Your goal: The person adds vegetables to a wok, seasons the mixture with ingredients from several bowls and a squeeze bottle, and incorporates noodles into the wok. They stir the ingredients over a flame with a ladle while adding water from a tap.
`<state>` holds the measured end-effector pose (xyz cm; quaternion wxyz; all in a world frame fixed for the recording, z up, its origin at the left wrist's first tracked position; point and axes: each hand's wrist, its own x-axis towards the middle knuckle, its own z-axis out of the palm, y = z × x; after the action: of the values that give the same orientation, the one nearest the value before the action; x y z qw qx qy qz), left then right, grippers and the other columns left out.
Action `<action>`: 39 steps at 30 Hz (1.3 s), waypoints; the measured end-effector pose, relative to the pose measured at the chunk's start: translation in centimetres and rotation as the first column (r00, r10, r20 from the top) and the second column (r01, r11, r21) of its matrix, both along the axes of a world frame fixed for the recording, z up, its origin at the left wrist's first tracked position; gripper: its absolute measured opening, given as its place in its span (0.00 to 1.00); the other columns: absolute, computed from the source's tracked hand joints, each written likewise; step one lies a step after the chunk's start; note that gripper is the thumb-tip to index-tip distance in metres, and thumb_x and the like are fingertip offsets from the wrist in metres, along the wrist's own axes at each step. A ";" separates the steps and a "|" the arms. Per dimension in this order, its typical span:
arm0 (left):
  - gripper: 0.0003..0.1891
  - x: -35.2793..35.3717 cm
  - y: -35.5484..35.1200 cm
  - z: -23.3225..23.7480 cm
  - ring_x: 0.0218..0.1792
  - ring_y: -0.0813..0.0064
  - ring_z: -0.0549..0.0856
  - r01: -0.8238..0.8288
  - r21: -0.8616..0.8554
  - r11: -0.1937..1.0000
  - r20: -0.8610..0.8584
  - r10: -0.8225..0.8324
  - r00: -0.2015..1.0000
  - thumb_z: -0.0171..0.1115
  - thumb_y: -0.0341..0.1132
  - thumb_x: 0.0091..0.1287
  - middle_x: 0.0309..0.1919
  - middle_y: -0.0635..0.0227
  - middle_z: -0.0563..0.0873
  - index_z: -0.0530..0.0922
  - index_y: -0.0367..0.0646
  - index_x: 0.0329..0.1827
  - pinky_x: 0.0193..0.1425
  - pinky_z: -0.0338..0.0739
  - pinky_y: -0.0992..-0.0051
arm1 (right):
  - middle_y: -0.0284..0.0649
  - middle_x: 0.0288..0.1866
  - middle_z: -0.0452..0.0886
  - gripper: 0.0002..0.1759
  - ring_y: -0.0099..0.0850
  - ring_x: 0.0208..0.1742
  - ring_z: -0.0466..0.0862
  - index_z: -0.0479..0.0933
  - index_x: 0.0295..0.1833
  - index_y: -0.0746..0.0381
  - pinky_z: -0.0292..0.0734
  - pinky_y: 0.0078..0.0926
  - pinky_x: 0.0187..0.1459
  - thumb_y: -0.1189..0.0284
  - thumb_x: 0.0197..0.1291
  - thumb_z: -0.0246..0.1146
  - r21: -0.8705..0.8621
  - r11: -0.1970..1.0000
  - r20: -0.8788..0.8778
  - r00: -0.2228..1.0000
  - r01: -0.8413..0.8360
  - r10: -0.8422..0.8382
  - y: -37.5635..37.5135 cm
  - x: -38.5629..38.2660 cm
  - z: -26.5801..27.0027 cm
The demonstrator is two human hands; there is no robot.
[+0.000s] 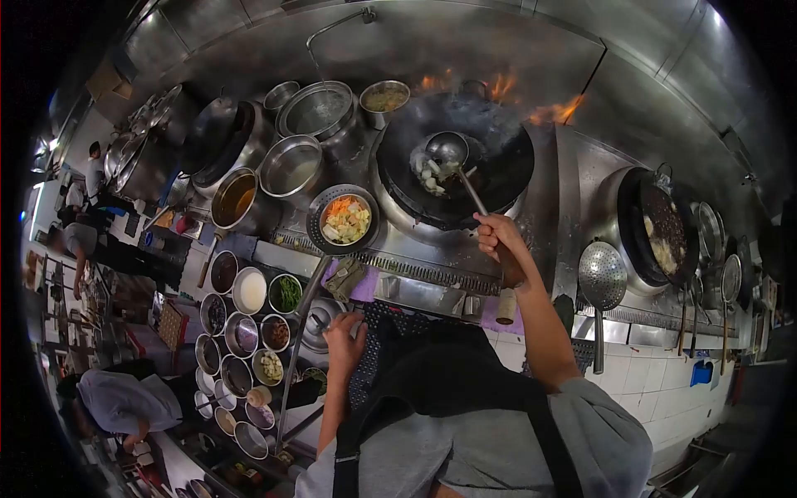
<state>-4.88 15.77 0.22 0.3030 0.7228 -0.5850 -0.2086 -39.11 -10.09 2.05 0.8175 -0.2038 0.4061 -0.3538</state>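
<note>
My right hand (498, 236) is closed around the handle of a ladle (470, 189). The bowl of the ladle hangs over pale chunks of food (432, 178) inside a large black wok (398, 170). Steam rises from the wok, and flames show behind its far rim. Lower down, my left hand (342, 336) has its fingers apart and holds nothing visible. It is beside a round metal lid (318, 322) and a folded cloth (345, 280). A perforated strainer (315, 222) with diced vegetables and shredded carrot stands left of the wok.
Several ingredient bowls (241, 334) crowd the left counter. Pots, including one of brown liquid (233, 197), line the stove's left. At right, a skimmer (603, 275) lies before another wok (631, 224). Flames (558, 111) burn behind. Co-workers (133, 398) stand at far left.
</note>
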 end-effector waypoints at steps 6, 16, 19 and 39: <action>0.09 -0.8 -0.7 0.0 0.46 0.51 0.85 -0.031 -0.072 0.997 0.067 0.036 0.997 0.68 0.27 0.59 0.41 0.55 0.86 0.84 0.39 0.42 0.51 0.79 0.61 | 0.34 0.21 0.68 0.06 0.25 0.12 0.69 0.65 0.41 0.61 0.64 0.30 0.13 0.76 0.66 0.57 -0.306 0.951 -0.523 0.842 -0.045 -0.129 2.7 2.6 -1.3; 0.10 -0.8 -1.0 -0.1 0.49 0.54 0.85 -0.045 0.006 0.999 0.007 0.045 0.999 0.68 0.31 0.61 0.44 0.58 0.87 0.85 0.42 0.44 0.54 0.76 0.60 | 0.39 0.19 0.69 0.06 0.31 0.12 0.71 0.64 0.48 0.65 0.68 0.36 0.15 0.75 0.71 0.53 -0.441 0.860 -0.769 0.602 -0.257 -0.215 -0.1 1.5 -1.8; 0.09 -0.5 -1.0 -0.1 0.47 0.49 0.86 -0.059 -0.012 0.998 0.015 0.059 0.998 0.68 0.29 0.60 0.42 0.54 0.86 0.84 0.38 0.43 0.52 0.79 0.60 | 0.38 0.19 0.70 0.09 0.29 0.11 0.71 0.67 0.51 0.67 0.66 0.34 0.14 0.75 0.69 0.55 -0.375 0.902 -0.672 0.733 -0.213 -0.106 1.5 0.8 -1.7; 0.12 0.1 3.1 0.2 0.48 0.48 0.84 0.002 0.119 0.993 -0.071 0.007 0.997 0.68 0.28 0.59 0.46 0.52 0.85 0.84 0.38 0.47 0.53 0.78 0.60 | 0.63 0.40 0.83 0.33 0.64 0.45 0.82 0.64 0.74 0.64 0.78 0.52 0.45 0.75 0.62 0.60 -0.512 0.664 -0.838 0.144 -0.545 -0.527 4.9 -2.7 0.5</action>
<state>-4.73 18.91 0.40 0.2803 0.7325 -0.5594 -0.2681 -41.86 -5.20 2.51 0.1733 -0.6987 0.6466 -0.2524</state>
